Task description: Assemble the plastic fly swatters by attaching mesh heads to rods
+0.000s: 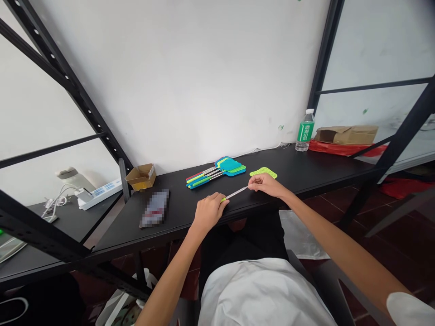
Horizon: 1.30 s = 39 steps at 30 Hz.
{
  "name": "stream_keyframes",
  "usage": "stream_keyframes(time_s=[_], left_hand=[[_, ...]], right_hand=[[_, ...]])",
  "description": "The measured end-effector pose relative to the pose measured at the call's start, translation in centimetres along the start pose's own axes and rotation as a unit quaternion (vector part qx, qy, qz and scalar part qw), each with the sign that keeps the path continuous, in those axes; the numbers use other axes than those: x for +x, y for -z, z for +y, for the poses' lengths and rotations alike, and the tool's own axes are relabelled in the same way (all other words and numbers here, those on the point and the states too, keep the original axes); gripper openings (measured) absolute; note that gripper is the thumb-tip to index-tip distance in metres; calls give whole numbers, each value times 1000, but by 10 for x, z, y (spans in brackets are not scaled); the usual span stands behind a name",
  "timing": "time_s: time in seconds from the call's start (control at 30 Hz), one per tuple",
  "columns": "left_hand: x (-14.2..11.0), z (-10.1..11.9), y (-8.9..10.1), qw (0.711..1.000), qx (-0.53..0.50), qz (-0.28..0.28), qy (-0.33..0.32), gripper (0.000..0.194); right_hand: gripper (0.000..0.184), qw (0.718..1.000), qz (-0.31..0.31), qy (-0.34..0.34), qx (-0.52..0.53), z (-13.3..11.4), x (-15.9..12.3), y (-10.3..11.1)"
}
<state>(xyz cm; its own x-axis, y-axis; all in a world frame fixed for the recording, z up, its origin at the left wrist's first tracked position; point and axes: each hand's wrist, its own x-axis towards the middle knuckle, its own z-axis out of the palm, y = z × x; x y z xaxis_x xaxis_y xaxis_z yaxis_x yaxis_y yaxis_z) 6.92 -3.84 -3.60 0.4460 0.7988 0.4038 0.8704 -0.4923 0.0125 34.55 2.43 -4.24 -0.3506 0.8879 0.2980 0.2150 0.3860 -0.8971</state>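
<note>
The left hand (210,211) and right hand (267,184) stand apart, both pinching the ends of a bare swatter handle (236,193) above the table (306,167), a loose green head (263,172) lying at 1 o'clock, complete swatters (215,173) piled at 11 o'clock.

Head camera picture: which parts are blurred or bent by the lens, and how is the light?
In the head view, the packet is pixelated, and the wide lens makes the black metal uprights lean strongly. The light on the white wall is soft, with no hard glare. The left hand, right hand and fly swatter handle look fairly sharp.
</note>
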Motion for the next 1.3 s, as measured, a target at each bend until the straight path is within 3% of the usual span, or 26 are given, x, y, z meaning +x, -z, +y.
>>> stream_keyframes(time_s=[1.03,1.3], left_hand=[[0,0,-1,1000,-9,-5,-2,37],[0,1,1,1000,-11,-12,6,37]], right_hand=[[45,997,-39,24,-60,-1,-1,0],[34,1000,-24,15,-10,-4,-2,-1]])
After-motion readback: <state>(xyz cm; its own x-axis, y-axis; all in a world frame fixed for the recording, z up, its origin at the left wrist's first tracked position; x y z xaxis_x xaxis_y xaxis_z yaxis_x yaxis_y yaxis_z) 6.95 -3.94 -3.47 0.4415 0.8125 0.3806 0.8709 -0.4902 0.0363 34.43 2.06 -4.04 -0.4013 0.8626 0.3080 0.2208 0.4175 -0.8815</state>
